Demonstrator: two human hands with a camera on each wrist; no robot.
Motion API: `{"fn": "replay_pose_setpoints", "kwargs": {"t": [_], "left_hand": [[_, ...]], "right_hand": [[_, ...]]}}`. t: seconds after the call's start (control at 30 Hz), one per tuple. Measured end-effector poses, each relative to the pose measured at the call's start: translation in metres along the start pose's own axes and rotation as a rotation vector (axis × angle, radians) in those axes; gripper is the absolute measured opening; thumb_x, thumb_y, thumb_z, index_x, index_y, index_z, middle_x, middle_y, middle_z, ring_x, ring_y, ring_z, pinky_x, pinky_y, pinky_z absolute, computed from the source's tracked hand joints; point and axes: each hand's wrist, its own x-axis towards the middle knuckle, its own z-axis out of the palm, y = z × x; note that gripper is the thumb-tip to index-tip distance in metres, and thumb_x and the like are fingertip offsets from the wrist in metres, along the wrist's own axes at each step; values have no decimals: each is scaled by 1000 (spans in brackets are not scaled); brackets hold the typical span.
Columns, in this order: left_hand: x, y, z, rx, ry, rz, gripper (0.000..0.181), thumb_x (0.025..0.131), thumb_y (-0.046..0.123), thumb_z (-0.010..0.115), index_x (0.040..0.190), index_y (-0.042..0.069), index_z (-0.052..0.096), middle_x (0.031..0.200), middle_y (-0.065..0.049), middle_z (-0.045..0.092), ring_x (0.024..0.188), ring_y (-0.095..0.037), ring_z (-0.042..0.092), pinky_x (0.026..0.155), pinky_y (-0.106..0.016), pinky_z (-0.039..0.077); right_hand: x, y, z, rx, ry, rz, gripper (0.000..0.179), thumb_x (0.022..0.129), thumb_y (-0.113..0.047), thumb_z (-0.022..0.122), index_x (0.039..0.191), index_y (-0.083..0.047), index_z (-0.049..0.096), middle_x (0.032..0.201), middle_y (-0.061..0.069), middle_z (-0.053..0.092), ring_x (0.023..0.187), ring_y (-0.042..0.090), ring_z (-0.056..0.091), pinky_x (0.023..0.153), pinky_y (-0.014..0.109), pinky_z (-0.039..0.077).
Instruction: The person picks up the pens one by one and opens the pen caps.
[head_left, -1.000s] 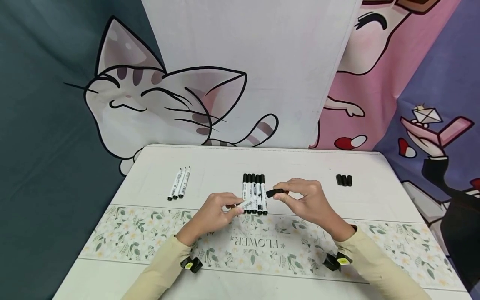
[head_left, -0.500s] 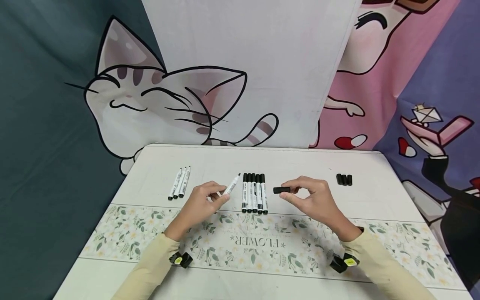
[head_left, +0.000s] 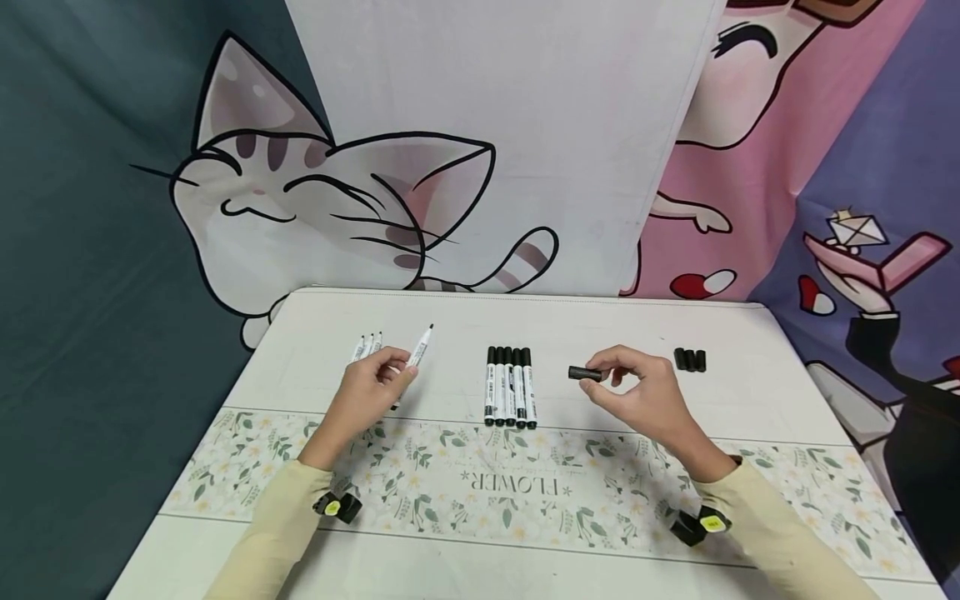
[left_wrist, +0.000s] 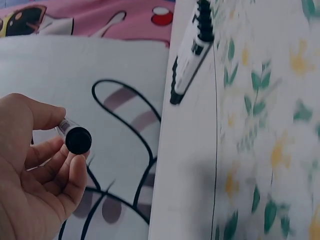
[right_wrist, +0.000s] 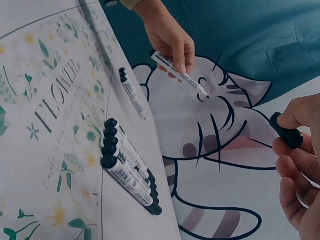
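Tabletop (head_left: 465,325), left hand (head_left: 366,392) partly hiding three markers (head_left: 368,346)

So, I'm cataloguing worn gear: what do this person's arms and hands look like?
The left hand and right hand are bare, without gloves. Long, plain cream sleeves end near the wrists. Below each cuff sits a small, blocky black camera with a yellow label; no cables are visible.

- Uncapped marker (head_left: 422,345): white barrel with dark print, bare dark tip; pinched by the fingers of the left hand (head_left: 363,390), tilted, tip beyond the fingers, black end below them
- Black cap (head_left: 581,372): short cylinder, pinched between thumb and fingers of the right hand (head_left: 647,393), one end jutting past the fingertips
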Motion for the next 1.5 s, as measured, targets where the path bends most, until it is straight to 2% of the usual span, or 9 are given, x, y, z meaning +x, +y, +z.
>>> {"fn": "replay_pose_setpoints", "kwargs": {"t": [0.2, 0.4, 0.5, 0.67, 0.8, 0.93, 1.13, 1.4, 1.5], "left_hand": [[5, -16, -15, 40, 57, -30, 29, 100, 26, 70, 119, 4, 70, 100, -7, 71, 85, -18, 64, 72, -27, 53], [10, -34, -25, 75, 123, -97, 35, 101, 32, 67, 123, 5, 70, 105, -10, 72, 89, -22, 65, 70, -32, 53], [12, -45, -29, 96, 151, -135, 37, 101, 35, 65, 125, 6, 70, 108, -11, 71, 91, -24, 64, 69, -35, 53], [15, -60, -37, 115, 186, -186, 40, 102, 37, 64, 125, 6, 71, 109, -13, 70, 94, -28, 65, 71, -37, 52], [16, -69, -41, 110, 186, -230, 43, 101, 40, 64, 127, 5, 69, 110, -14, 69, 95, -29, 64, 71, -37, 51], [16, -77, -43, 113, 194, -270, 42, 101, 40, 63, 124, 5, 69, 109, -14, 69, 95, -28, 64, 72, -36, 50], [17, -88, -46, 122, 211, -312, 38, 102, 36, 63, 120, 4, 70, 109, -14, 70, 97, -29, 64, 73, -35, 50], [13, -111, -47, 156, 181, -361, 42, 104, 35, 60, 125, 0, 68, 114, -20, 69, 101, -35, 67, 76, -42, 54], [14, -117, -46, 167, 174, -395, 44, 103, 36, 60, 124, -1, 68, 113, -20, 69, 99, -33, 66, 75, -39, 53]], "right_hand": [[-2, 6, -4, -5, 11, 33, 30, 75, 1, 88, 95, -18, 76, 82, -3, 71, 75, 5, 58, 65, 18, 47], [-1, 8, -5, -24, 43, 62, 27, 77, 5, 85, 96, -11, 76, 80, 1, 72, 74, 9, 61, 63, 21, 49], [1, 0, -6, -25, 61, 71, 23, 77, 9, 83, 95, -3, 75, 79, 6, 72, 72, 5, 59, 61, 22, 49], [5, -18, -13, 29, 84, 89, 17, 80, 13, 77, 94, 4, 73, 77, 11, 70, 70, 0, 57, 63, 15, 47], [5, -19, -17, 33, 106, 110, 16, 83, 13, 75, 97, 6, 72, 80, 15, 71, 71, -2, 60, 65, 12, 47], [3, -4, -20, 6, 113, 165, 15, 86, 10, 75, 100, 6, 72, 85, 19, 73, 73, -3, 62, 67, 12, 48], [-1, 21, -23, 13, 122, 213, 17, 89, 3, 76, 105, -2, 74, 87, 9, 77, 76, -3, 64, 70, 12, 47], [-2, 23, -28, 43, 129, 239, 13, 94, -3, 73, 107, -3, 74, 89, 8, 78, 76, 1, 66, 66, 14, 48], [-2, 21, -31, 48, 130, 258, 12, 97, -8, 71, 108, -4, 74, 93, 6, 79, 77, 4, 68, 62, 16, 48]]}}
